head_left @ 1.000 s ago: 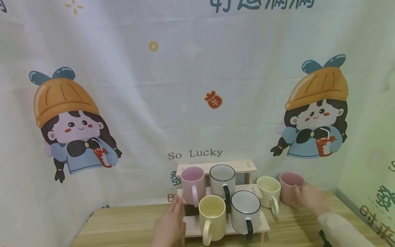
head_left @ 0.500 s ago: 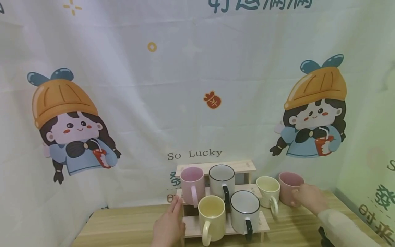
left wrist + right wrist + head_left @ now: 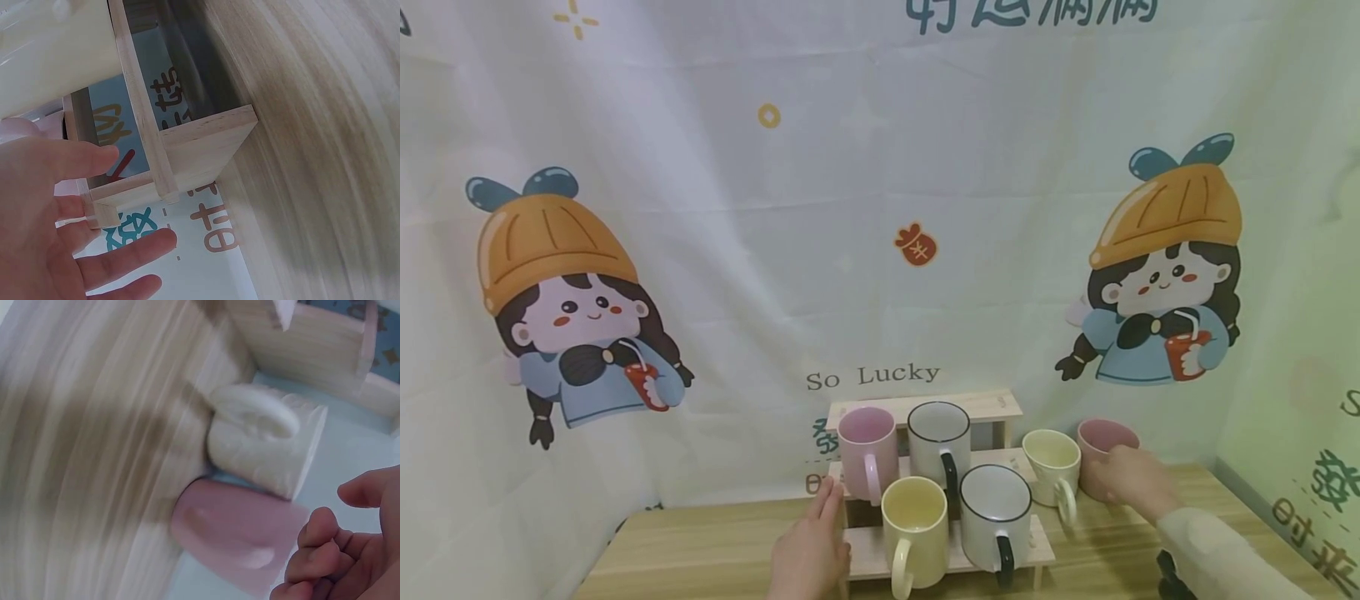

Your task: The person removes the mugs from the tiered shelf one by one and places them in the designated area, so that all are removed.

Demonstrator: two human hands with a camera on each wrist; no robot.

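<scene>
My left hand [image 3: 811, 542] is at the left side of the tiered wooden rack [image 3: 865, 550]; its fingers are extended against the rack's edge. In the right wrist view my right hand [image 3: 350, 556] has loosely bent fingers, thumb apart, beside the rim of a dusty pink mug [image 3: 231, 531]; no grip on it shows. That mug stands on the table, next to a cream mug [image 3: 1051, 467] with a looped handle. On the rack's middle tier are a lilac mug [image 3: 868, 454] and a black-rimmed white mug [image 3: 938, 442]. A yellow mug [image 3: 915, 529] and another black-rimmed white mug [image 3: 996, 517] occupy the lower tier.
The rack's top tier [image 3: 992, 406] runs behind the mugs. Wood-grain table [image 3: 700, 542] surface extends to both sides of the rack. A printed cloth [image 3: 820, 292] hangs close behind and along the sides. Something dark [image 3: 1172, 575] shows under the right forearm.
My right hand shifts slightly left and forward across the front of the dusty pink mug, its fingers changing position there. The left hand and the mugs stay where they were.
</scene>
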